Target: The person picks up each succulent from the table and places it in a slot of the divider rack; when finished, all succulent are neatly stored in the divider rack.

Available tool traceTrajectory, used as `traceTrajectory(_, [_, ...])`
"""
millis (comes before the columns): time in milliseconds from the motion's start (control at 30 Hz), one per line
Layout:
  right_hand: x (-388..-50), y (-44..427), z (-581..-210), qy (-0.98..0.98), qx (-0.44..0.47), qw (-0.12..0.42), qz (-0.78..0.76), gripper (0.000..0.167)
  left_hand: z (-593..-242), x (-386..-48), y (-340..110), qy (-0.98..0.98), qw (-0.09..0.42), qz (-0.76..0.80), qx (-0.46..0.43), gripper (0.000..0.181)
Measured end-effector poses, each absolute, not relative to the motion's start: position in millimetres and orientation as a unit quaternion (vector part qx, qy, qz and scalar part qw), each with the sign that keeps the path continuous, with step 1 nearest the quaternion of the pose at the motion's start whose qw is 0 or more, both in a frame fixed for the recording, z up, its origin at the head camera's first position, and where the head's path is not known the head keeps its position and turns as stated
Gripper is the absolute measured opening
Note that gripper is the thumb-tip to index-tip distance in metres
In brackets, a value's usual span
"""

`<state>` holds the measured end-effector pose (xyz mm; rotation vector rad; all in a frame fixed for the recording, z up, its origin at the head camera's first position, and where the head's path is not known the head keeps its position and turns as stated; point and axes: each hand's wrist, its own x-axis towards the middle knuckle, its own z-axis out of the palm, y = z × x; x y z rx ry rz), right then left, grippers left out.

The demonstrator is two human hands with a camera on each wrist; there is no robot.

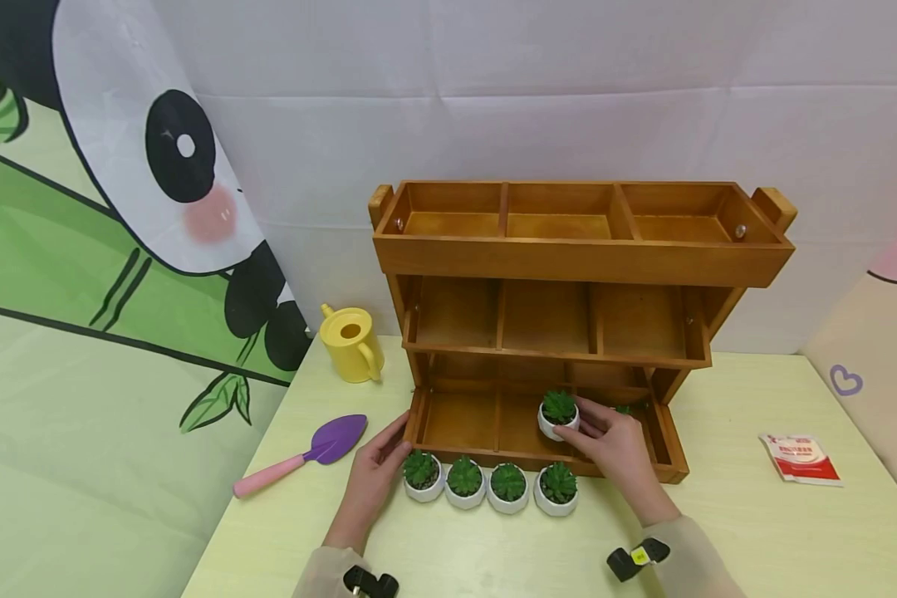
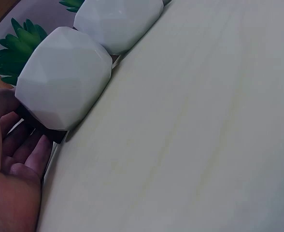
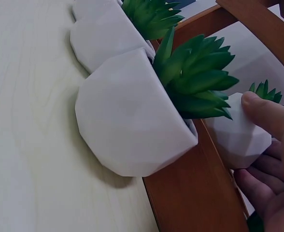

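Between thumb and fingers, my right hand point(image 1: 619, 444) holds a small potted succulent point(image 1: 558, 418) at the middle compartment of the wooden shelf's bottom tier. Whether its pot touches the tier floor I cannot tell. The right wrist view shows the thumb on the side of that white faceted pot point(image 3: 238, 133) and fingers beneath. My left hand point(image 1: 374, 477) grips the bottom tier's front left corner on the wooden shelf point(image 1: 583, 259). Several more potted succulents point(image 1: 508, 488) stand in a row along the shelf's front. Behind my right hand, another succulent point(image 1: 623, 409) shows in the right compartment, mostly hidden.
On the left are a yellow watering can point(image 1: 351, 345) and a purple trowel point(image 1: 336, 438) with a pink handle. A red and white packet point(image 1: 801, 460) lies on the table point(image 1: 747, 531) at right. A printed cloth point(image 1: 493, 124) hangs behind the shelf.
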<state>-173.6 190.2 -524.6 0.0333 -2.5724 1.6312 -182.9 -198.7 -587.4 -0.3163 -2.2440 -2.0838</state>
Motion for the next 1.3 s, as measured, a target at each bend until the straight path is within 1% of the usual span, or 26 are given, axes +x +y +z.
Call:
traceTrajectory(300, [-184,181,-521,-0.864,0.025,0.043,0.501,0.065,-588,-183,-198,-0.734,0.033,-0.672,-0.095,0.048])
traceTrajectory(600, [-195,172,-520,-0.906,0.068,0.061,0.414,0.061,-587,-183,-198,-0.734,0.029,-0.672,-0.093,0.048])
traceTrajectory(800, [-200,167,-521,-0.920,0.086,0.061,0.377,0.061,-589,-184,-198,-0.735,0.039,-0.670,-0.098,0.048])
traceTrajectory(1300, [-205,155,-525,-0.925,0.084,0.040,0.368,0.060,-587,-183,-197,-0.735,0.037,-0.670,-0.096,0.048])
